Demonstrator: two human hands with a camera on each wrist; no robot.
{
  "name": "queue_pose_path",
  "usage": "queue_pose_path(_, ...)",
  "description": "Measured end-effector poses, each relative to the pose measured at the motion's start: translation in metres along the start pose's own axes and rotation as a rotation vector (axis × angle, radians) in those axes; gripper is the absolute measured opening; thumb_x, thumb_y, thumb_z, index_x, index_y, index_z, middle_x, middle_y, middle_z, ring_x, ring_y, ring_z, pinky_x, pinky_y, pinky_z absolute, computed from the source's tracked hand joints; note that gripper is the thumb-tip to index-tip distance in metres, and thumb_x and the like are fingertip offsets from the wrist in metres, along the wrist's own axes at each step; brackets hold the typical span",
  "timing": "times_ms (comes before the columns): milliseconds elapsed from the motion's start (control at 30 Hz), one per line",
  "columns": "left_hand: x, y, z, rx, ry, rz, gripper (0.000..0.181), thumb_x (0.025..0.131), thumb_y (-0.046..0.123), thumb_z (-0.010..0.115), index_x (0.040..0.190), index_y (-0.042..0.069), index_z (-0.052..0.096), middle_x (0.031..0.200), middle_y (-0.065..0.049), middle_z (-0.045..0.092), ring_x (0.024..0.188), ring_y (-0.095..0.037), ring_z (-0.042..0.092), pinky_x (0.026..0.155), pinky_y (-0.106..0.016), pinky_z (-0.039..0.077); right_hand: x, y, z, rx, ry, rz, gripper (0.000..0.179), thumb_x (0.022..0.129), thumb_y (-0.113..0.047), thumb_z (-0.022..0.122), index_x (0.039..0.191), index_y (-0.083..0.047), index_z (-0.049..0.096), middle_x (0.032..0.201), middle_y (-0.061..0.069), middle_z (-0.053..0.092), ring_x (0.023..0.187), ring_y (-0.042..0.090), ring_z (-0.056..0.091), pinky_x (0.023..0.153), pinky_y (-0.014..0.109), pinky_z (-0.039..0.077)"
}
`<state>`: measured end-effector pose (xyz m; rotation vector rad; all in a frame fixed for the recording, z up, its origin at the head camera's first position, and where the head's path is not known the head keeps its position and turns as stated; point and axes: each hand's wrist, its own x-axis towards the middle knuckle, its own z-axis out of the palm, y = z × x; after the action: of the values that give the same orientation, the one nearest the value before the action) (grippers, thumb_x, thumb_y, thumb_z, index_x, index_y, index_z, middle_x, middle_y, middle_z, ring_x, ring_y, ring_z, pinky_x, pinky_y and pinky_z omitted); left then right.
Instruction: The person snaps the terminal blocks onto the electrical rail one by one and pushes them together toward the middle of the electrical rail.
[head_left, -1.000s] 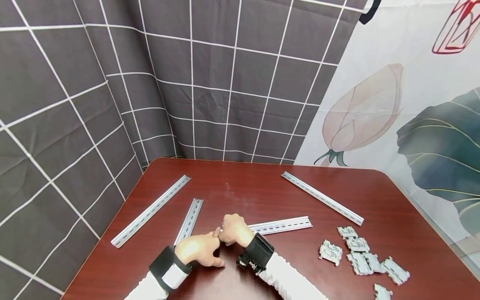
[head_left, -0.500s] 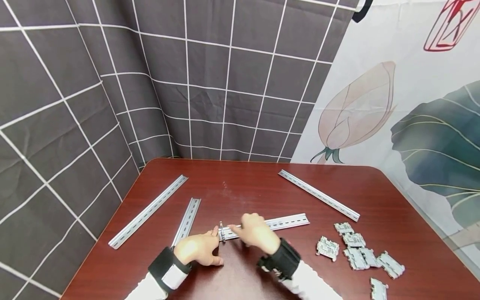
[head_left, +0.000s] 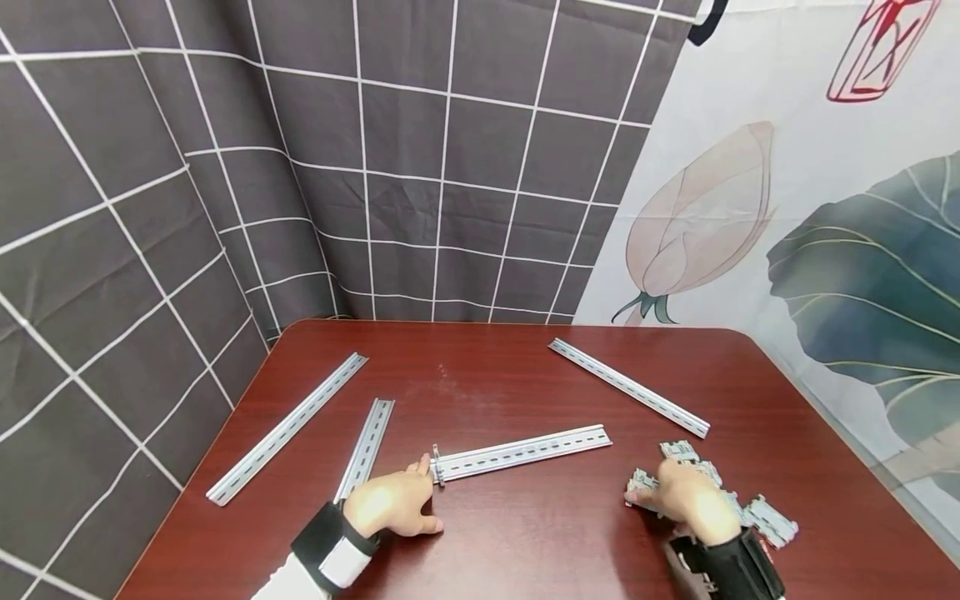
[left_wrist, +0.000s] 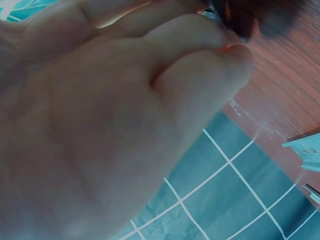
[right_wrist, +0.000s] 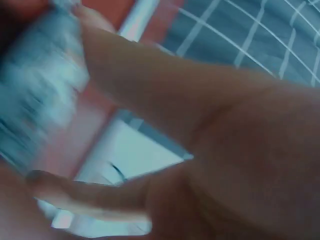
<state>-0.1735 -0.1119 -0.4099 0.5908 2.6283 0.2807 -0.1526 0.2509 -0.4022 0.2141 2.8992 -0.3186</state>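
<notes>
A slotted metal DIN rail [head_left: 525, 451] lies across the middle of the table. Near its left end a thin terminal block [head_left: 437, 468] stands upright across it. My left hand [head_left: 393, 500] rests at that end, its fingertips beside the block and the thumb spread away. At the right, my right hand [head_left: 693, 498] is down at the loose pale grey terminal blocks and pinches one terminal block [head_left: 641, 482] at their left side. That block shows large and blurred [right_wrist: 40, 85] between thumb and fingers in the right wrist view. The hand partly covers the blocks behind it.
A shorter DIN rail [head_left: 365, 450] lies partly behind my left hand. Longer rails lie at the far left [head_left: 288, 429] and far right [head_left: 630, 387]. More terminal blocks [head_left: 771, 521] lie beside my right hand. A grey checked curtain [head_left: 405, 208] hangs behind the table [head_left: 480, 550].
My right hand has left the rail's left end and moved right to the loose terminal blocks, uncovering the upright block on the rail. My left hand stays at the rail end.
</notes>
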Motion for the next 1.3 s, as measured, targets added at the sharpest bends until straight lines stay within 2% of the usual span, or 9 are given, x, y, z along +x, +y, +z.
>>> queue_pose_path(133,-0.002,0.001,0.001,0.019,0.012,-0.008,0.069,0.081,0.034,0.075,0.130,-0.010,0.054,0.148,-0.026,0.039,0.131,-0.036,0.049,0.107,-0.042,0.042,0.002,-0.001,0.015,0.017,0.115,-0.064,0.057,0.078,-0.041,0.077,0.084,0.009,0.050,0.073,0.024,0.061,0.070,0.038,0.064,0.064,0.049,0.051)
queue_pose_path(233,-0.002,0.003,0.001,0.042,0.026,-0.013,0.068,0.080,0.035,0.075,0.128,-0.010,0.056,0.147,-0.026,0.041,0.128,-0.037,0.051,0.106,-0.043,0.043,0.005,-0.003,0.017,0.029,0.140,-0.066,0.054,0.077,-0.037,0.079,0.086,0.007,0.048,0.077,0.026,0.062,0.075,0.043,0.063,0.066,0.051,0.050)
queue_pose_path(400,-0.004,0.006,0.001,0.069,0.028,-0.006,0.064,0.080,0.035,0.075,0.124,-0.009,0.059,0.147,-0.027,0.041,0.128,-0.038,0.051,0.106,-0.043,0.043,0.004,-0.005,0.012,0.134,0.138,-0.075,0.043,0.077,-0.025,0.080,0.085,0.002,0.047,0.069,0.014,0.062,0.063,0.027,0.061,0.059,0.040,0.046)
queue_pose_path(500,-0.004,0.005,0.001,0.079,0.034,0.009,0.058,0.081,0.035,0.074,0.118,-0.008,0.063,0.146,-0.028,0.041,0.126,-0.039,0.052,0.105,-0.044,0.044,0.006,-0.008,0.004,0.238,0.199,-0.141,0.027,0.078,-0.015,0.078,0.081,0.000,0.054,0.057,0.002,0.058,0.053,0.014,0.055,0.054,0.031,0.040)
queue_pose_path(633,-0.004,0.005,0.001,0.089,0.056,0.017,0.056,0.081,0.034,0.074,0.115,-0.009,0.064,0.145,-0.028,0.042,0.125,-0.039,0.052,0.104,-0.044,0.044,0.014,-0.023,-0.017,0.390,0.275,-0.268,0.012,0.082,-0.014,0.075,0.085,-0.006,0.066,0.059,-0.003,0.058,0.055,0.008,0.048,0.055,0.025,0.038)
queue_pose_path(833,-0.005,0.007,0.002,0.097,0.068,0.024,0.054,0.080,0.032,0.075,0.115,-0.008,0.064,0.144,-0.029,0.043,0.128,-0.039,0.049,0.105,-0.046,0.043,0.025,-0.053,-0.038,0.723,0.216,-0.362,0.022,0.085,-0.018,0.074,0.098,-0.006,0.062,0.075,0.002,0.065,0.061,0.007,0.052,0.057,0.024,0.036)
queue_pose_path(1033,-0.003,0.007,0.003,0.088,0.064,0.013,0.058,0.081,0.032,0.074,0.120,-0.009,0.062,0.146,-0.029,0.041,0.129,-0.040,0.048,0.106,-0.046,0.042,0.032,-0.074,-0.041,0.942,0.143,-0.385,0.030,0.087,-0.025,0.072,0.104,-0.003,0.061,0.087,-0.007,0.071,0.084,0.012,0.066,0.082,0.024,0.046)
queue_pose_path(1200,-0.003,0.009,0.002,0.113,0.063,0.013,0.059,0.081,0.033,0.074,0.121,-0.009,0.061,0.146,-0.028,0.041,0.131,-0.038,0.047,0.107,-0.045,0.041,0.034,-0.087,-0.035,1.011,0.156,-0.367,0.031,0.087,-0.029,0.072,0.105,-0.004,0.066,0.087,-0.005,0.068,0.084,0.016,0.063,0.085,0.028,0.048)
queue_pose_path(1300,-0.006,0.009,0.002,0.119,0.063,0.015,0.060,0.081,0.033,0.074,0.122,-0.010,0.060,0.146,-0.029,0.042,0.132,-0.037,0.045,0.108,-0.044,0.041,0.033,-0.102,-0.021,0.935,0.194,-0.392,0.022,0.088,-0.024,0.071,0.098,-0.005,0.068,0.084,0.002,0.070,0.077,0.015,0.064,0.076,0.026,0.049)
